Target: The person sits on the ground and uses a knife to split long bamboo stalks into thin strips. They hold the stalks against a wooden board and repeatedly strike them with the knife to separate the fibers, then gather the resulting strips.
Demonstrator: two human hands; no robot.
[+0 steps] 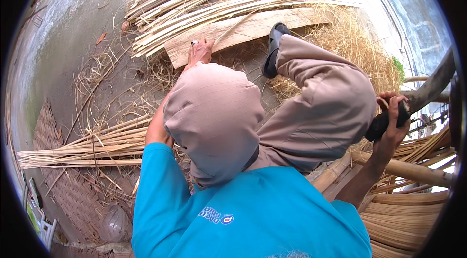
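right hand (393, 118): grip clenched on black handle (375, 129) of curved blade (433, 85), right of the knee (348, 97). left hand (200, 52) at left end of wooden board (194, 49); cannot tell if its grip pinches the thin strip (235, 27). risk, judged: a careless swing could nick the knee. blade points far-right, long axis near-left to far-right; board runs left-right.

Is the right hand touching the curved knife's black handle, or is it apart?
Touching. The head view shows it: the right hand has its fingers wrapped around the black handle, below the curved blade.
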